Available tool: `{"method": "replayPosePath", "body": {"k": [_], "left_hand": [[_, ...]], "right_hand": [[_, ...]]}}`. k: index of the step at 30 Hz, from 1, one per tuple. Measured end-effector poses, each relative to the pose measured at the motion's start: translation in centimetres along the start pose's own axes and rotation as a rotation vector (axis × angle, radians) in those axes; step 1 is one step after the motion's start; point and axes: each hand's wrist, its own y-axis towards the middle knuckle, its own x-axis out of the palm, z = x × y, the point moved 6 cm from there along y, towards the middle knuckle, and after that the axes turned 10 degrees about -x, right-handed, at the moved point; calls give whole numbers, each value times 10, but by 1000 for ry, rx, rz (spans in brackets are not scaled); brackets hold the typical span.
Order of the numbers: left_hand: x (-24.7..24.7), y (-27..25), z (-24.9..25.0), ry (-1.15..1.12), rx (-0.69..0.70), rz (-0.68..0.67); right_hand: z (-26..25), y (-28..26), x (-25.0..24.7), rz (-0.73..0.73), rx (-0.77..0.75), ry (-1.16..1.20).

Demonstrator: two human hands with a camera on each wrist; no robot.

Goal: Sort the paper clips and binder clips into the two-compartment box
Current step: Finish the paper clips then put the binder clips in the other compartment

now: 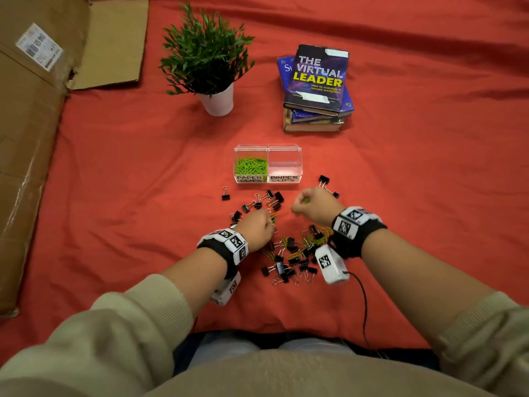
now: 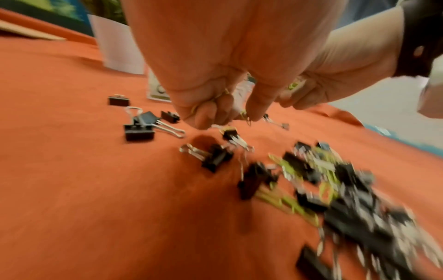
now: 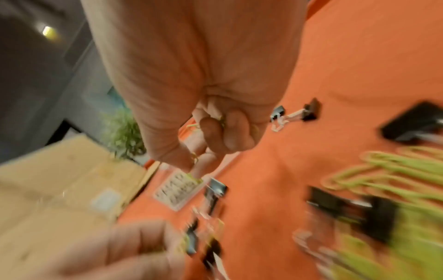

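Beige sleeves frame the head view; left hand [image 1: 255,228] and right hand [image 1: 312,206] each pinch green wire paper clips [image 1: 305,200] above mixed black binder clips [image 1: 289,265], gathering handfuls for the clear two-compartment box [image 1: 268,163], paper-clip side part-filled; left wrist view: curled fingers [image 2: 206,115] trap clips; right wrist view: likewise.
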Motion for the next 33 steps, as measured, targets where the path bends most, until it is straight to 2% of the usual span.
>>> {"method": "replayPosePath", "body": {"k": [3,6,10,13,15,18,21,25,27,30,31,33], "left_hand": [[-14,5,-15,-204,-100,11],[-28,7,-32,-369,-178,30],[-56,9,-42,-270,-183,81],[-87,12,-34,-107,-127,124],[-107,18,-22,-21,-70,172],[-129,36,-3,70,-22,216],[-133,58,17,202,29,204],[-119,70,32,349,48,167],[-117,63,32,350,67,261],[-108,39,36,241,146,470],[-98,30,36,205,168,479],[-70,17,36,174,170,407]], "right_hand": [[-39,31,-16,64,-54,117],[-81,67,-16,108,-150,-21],[-113,103,10,66,-175,-404],[-119,110,27,-49,-208,-518],[-118,106,24,-72,-232,-542],[-107,91,1,63,-232,-416],[-76,63,-24,193,-196,-248],[-11,14,-31,64,-70,-268],[19,-6,-31,-1,-1,-322],[50,-32,-31,-14,48,-378],[58,-38,-29,-19,53,-398],[68,-48,-25,-17,58,-432]]}}
